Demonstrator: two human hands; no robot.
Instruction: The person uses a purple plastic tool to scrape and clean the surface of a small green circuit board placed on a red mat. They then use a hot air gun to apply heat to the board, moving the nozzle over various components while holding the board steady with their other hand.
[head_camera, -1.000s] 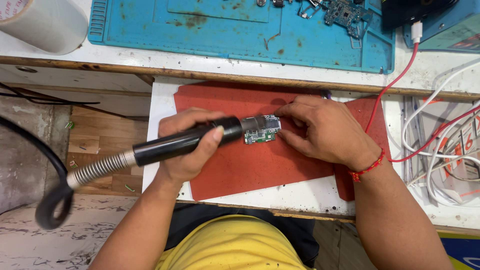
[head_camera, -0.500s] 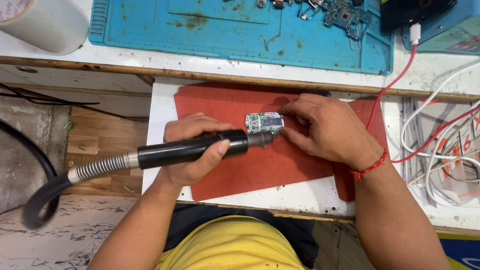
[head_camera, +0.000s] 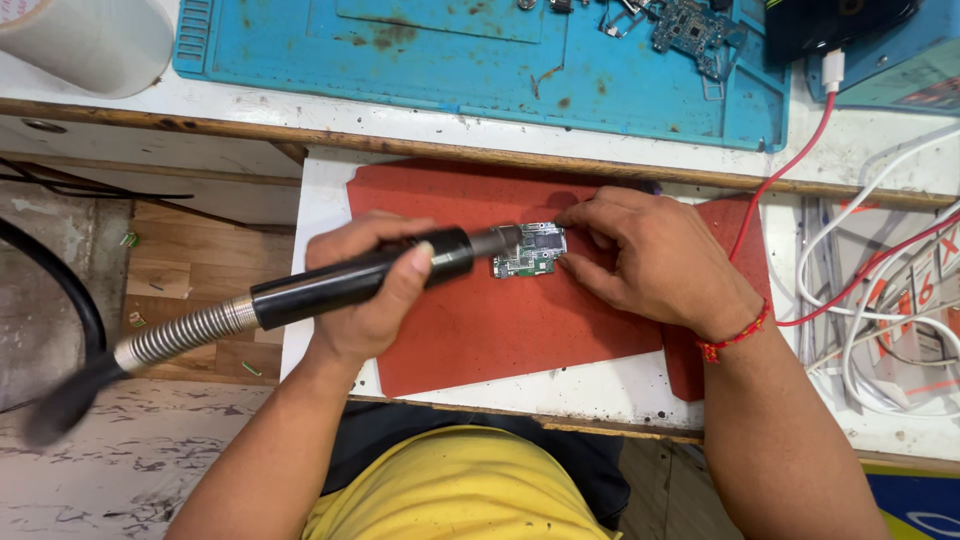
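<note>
Circuit board (head_camera: 530, 251), small and green, is lying flat on the red mat (head_camera: 480, 330), directly under the fingertips of the right hand (head_camera: 650, 262). Right hand is pressing down on the board's far edge, fingers bent and close together, pinning rather than lifting. Left hand (head_camera: 372, 290) is wrapping fully around the black hot-air handpiece (head_camera: 360, 280), nozzle sitting over the board's near end. Coiled metal hose (head_camera: 185, 335) is trailing out behind the left wrist.
</note>
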